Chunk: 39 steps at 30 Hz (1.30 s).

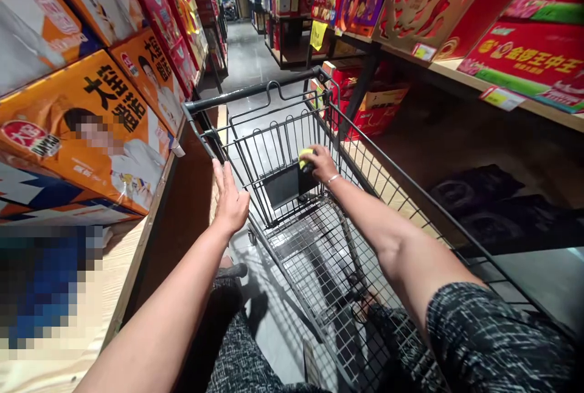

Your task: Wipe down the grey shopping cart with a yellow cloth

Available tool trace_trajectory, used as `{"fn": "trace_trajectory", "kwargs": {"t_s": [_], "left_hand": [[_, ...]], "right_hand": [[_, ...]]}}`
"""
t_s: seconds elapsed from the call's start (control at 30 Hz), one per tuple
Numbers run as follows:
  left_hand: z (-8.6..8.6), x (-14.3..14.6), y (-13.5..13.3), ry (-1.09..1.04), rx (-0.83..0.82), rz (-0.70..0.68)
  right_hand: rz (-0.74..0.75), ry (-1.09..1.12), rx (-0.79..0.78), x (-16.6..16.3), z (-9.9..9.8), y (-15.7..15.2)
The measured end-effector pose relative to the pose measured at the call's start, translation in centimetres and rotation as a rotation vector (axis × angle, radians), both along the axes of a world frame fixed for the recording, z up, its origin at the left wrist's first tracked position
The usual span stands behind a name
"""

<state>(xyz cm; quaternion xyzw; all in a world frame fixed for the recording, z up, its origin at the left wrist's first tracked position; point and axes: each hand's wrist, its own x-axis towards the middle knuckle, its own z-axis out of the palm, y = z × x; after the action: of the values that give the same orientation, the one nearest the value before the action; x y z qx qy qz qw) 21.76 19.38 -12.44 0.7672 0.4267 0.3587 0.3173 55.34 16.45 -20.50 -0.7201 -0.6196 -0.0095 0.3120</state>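
In the head view, the right hand (pixel 323 165) pinches a small yellow-and-black object (pixel 306 159) inside the shopping cart (pixel 314 241), near the dark panel (pixel 280 187) at its handle end. The object lies leftward at the fingertips, its long axis unclear. Farther off, the left hand (pixel 232 201) extends its fingers by the cart's left edge; contact cannot be told.

Near the frame's centre, the right hand (pixel 323 165) gripped a yellow-and-black object (pixel 306 156) by the dark panel (pixel 281 188) of a wire cart (pixel 241 93). Left of centre, the left hand (pixel 232 201), fingers extended, was beside the cart. Orange boxes (pixel 82 165) stood upper left, red boxes (pixel 524 55) upper right.
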Motion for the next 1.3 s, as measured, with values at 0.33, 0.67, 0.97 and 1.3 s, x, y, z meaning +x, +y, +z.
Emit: {"fn": "trace_trajectory", "kwargs": {"t_s": [0.33,0.67,0.97,1.3], "left_hand": [[-0.8,-0.2,0.6,0.022,0.079,0.000],[-1.2,-0.2,0.7,-0.010,0.083,-0.022],[-1.2,-0.3,0.7,-0.028,0.086,-0.020],[-1.1,-0.4,0.7,-0.026,0.089,-0.028]], "right_hand": [[-0.114,0.020,0.226,3.2,1.6,4.1],[-0.076,-0.197,-0.488,-0.4,-7.7,-9.0],[-0.265,-0.644,0.001,7.4,6.1,-1.3],[-0.076,-0.531,-0.597,2.3,-7.0,-10.0]]}}
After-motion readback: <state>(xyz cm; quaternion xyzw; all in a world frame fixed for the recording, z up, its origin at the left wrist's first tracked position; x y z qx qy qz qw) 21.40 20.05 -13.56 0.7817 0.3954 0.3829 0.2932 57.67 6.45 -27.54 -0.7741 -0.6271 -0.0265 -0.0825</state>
